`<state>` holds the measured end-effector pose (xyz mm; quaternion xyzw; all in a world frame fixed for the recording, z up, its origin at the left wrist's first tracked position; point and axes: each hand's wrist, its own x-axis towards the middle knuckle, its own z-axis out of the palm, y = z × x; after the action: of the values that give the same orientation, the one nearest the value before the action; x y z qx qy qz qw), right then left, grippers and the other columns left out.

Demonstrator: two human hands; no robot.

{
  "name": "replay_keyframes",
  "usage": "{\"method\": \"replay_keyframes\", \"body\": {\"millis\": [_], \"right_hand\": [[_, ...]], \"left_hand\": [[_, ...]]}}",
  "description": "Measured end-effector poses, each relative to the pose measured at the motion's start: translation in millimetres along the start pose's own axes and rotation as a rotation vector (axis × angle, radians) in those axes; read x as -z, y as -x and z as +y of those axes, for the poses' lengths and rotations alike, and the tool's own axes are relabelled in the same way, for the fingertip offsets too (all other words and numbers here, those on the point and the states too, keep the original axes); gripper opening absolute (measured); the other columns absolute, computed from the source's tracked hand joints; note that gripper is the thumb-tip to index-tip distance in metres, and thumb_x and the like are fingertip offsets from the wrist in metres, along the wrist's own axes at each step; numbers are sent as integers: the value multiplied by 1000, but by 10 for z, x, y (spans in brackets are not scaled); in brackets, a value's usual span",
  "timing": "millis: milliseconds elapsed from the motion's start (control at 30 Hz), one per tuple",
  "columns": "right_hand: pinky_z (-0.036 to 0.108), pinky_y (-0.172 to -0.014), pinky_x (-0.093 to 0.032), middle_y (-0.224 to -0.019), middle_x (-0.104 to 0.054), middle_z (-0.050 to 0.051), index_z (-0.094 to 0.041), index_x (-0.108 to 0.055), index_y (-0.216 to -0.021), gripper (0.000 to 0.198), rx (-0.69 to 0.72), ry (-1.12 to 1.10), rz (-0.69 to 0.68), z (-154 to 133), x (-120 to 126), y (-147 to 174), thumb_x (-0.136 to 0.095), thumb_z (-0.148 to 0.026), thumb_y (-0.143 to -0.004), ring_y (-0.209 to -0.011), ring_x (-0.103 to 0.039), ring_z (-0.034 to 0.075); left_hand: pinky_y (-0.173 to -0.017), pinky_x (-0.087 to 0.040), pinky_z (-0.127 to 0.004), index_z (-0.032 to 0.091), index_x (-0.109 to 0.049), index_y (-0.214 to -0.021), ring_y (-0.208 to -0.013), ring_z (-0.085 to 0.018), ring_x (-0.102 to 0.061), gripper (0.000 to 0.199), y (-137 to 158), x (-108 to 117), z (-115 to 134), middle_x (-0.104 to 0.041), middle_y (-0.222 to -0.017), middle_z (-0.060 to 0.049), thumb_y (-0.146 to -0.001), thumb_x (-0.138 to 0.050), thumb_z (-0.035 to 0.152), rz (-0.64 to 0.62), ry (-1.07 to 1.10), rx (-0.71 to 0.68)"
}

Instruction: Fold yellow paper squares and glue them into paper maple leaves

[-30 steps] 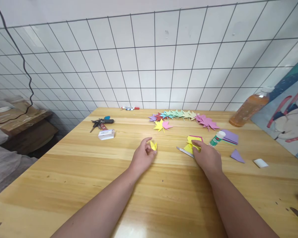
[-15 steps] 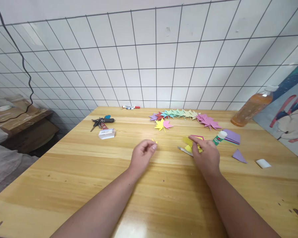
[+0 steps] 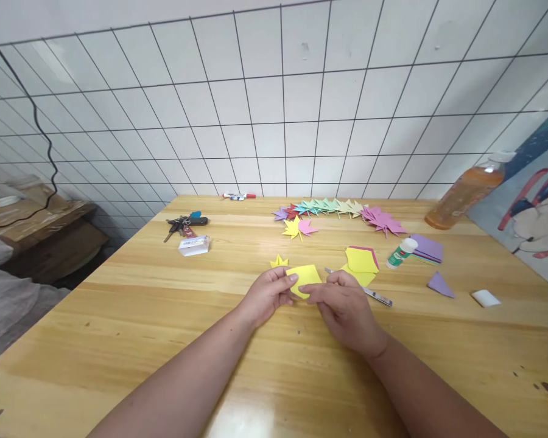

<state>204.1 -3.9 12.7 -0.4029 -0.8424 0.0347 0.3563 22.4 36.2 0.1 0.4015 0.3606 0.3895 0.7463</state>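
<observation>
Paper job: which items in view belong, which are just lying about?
Likely job: held yellow paper, yellow folded piece, yellow sheets, glue stick, cutter, purple-topped stack, folded-paper row.
Likely just lying about: keys, markers, small white box, bottle.

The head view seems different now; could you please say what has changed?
The right hand brought a yellow sheet left from the pile; the left hand let go of the folded yellow piece and now grips the sheet. The glue stick and keys stayed put.
</observation>
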Motion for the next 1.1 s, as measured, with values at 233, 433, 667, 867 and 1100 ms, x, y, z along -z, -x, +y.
{"method": "replay_keyframes", "body": {"millis": [233,433,667,867,1100], "right_hand": [[40,-90,-38,-118,-61,-1,-30,-63,-102,36,-25,57,28,-10,-21,-19,-45,-9,-78,-104,-50,20],[41,-92,-39,-116,-61,-1,-31,-67,-91,26,-55,25,57,24,-63,-33,-52,-13,-79,-109,-47,21],[45,-95,-38,-122,-57,1,-29,-69,-82,19,-156,-152,102,74,-50,-50,-54,-17,-80,-113,-47,22],[47,-95,-37,-129,-51,3,-27,-67,-80,16,-201,-257,35,54,-87,-40,-61,-14,-72,-118,-45,23],[39,-87,-45,-108,-63,7,-22,-63,-77,7,-447,-417,37,87,-144,-33,-60,-28,-76,-97,-59,21]], "left_hand": [[-50,-47,-19,15,-57,-89,-45,-7,-55,30,10,-30,2,-60,-59,3,-67,-72,31,20,-1,-7],[-50,-46,-19,15,-57,-92,-51,-9,-57,32,19,-32,7,-62,-67,0,-68,-71,32,-4,0,-4],[-58,-47,-21,14,-61,-92,-63,-11,-58,31,34,-49,2,-63,-77,-4,-71,-69,36,-44,-54,-45],[-55,-44,-20,14,-61,-92,-63,-12,-59,32,23,-52,-14,-65,-77,-4,-68,-71,34,-19,-113,-73],[-58,-45,-23,13,-65,-92,-63,-14,-61,35,29,-109,-71,-65,-69,-4,-70,-66,40,-8,-302,-91]]}}
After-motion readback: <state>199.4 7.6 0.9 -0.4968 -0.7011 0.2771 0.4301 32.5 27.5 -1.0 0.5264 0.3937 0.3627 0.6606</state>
